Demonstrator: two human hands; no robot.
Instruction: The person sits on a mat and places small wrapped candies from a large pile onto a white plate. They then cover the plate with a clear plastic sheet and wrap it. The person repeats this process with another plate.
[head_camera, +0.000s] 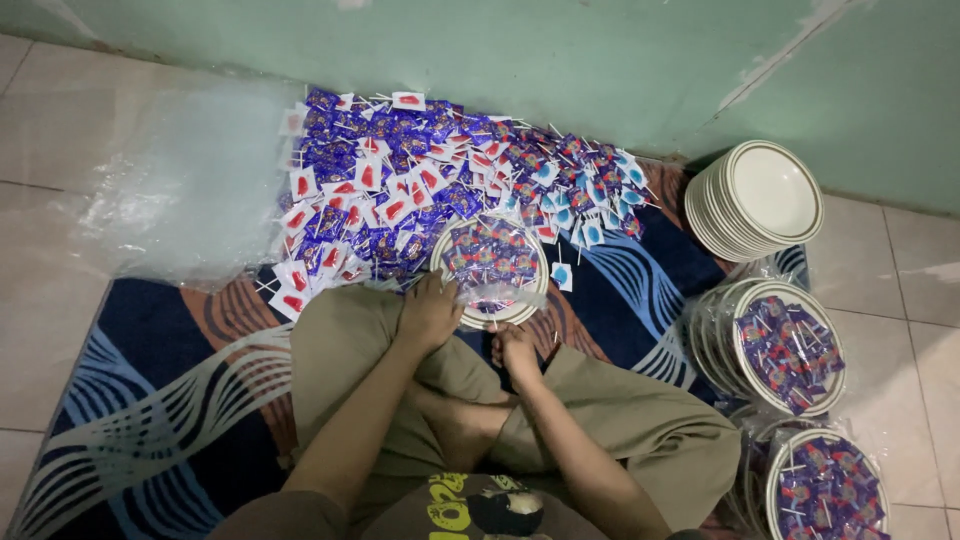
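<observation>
A white plate filled with purple-wrapped lollipops and covered in clear plastic wrap lies on the mat in front of my crossed legs. My left hand rests on its near left rim, gripping the plate and wrap. My right hand is at the plate's near edge, fingers curled on the plastic below the rim. A large pile of loose lollipops, in purple wrappers with red or blue hearts, spreads behind the plate.
A stack of empty white plates leans by the green wall at right. Two stacks of filled, wrapped plates sit at the right. Clear plastic sheets lie on the tiles at left. A blue patterned mat covers the floor.
</observation>
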